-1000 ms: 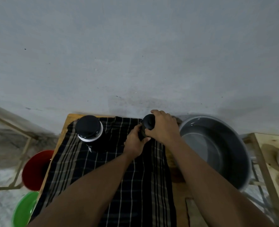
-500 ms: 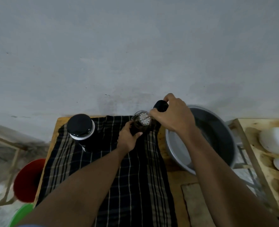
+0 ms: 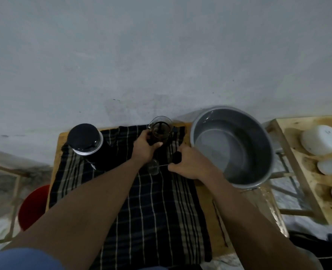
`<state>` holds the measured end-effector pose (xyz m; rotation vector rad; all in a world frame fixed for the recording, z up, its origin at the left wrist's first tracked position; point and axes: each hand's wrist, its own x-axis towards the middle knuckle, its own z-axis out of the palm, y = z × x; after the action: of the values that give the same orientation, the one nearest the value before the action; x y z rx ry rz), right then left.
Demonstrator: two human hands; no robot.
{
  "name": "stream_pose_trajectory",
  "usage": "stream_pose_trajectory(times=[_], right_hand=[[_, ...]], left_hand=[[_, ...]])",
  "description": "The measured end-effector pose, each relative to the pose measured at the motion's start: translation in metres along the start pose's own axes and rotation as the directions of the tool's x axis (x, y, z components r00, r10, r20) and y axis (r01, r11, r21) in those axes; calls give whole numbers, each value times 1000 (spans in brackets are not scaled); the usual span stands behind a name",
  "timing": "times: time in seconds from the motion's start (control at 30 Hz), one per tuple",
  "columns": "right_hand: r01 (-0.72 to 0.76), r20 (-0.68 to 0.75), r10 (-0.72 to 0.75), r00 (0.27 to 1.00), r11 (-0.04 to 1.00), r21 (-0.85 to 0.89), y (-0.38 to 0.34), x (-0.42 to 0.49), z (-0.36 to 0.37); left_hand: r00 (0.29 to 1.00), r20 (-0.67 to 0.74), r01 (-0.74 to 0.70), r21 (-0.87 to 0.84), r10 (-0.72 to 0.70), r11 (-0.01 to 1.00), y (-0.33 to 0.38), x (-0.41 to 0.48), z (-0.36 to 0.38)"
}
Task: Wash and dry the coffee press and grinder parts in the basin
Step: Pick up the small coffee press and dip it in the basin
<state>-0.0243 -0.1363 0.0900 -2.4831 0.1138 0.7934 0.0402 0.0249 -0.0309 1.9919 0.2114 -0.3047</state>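
The basin [image 3: 256, 137] sits rightmost; left of it our left hand [image 3: 144, 148] grips the upright glass carafe [image 3: 160, 129], while our right hand [image 3: 188, 162], nearer the basin, holds the plunger [image 3: 176, 157] by its knob, rod level, filter pointing away from it

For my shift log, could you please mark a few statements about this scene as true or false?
1. The left hand grips the glass jug. True.
2. The plunger sits inside the glass jug. False: the right hand holds it outside, above the cloth.
3. The basin stands to the right of the cloth. True.
4. The black-lidded jar lies in the basin. False: it stands on the cloth.
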Motion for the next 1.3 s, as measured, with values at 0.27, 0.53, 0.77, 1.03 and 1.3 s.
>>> stream_pose_trajectory(times=[0.27,0.53,0.77,1.03,1.3], right_hand=[[-99,65,80,995,921,377,21,25,43],[-141,93,108,990,845,516,30,30,52],[-103,79,73,994,846,523,34,33,55],[-34,7,35,999,847,530,38,38,59],[61,-162,48,986,793,606,15,77,49]], left_hand=[[999,4,39,-50,-39,998,-3,4,-7],[998,27,61,-83,-59,995,-3,6,-5],[999,14,49,-82,-48,995,-6,7,-4],[999,34,31,-57,-29,998,-7,8,-2],[1000,4,-4,-50,4,999,-5,11,6]])
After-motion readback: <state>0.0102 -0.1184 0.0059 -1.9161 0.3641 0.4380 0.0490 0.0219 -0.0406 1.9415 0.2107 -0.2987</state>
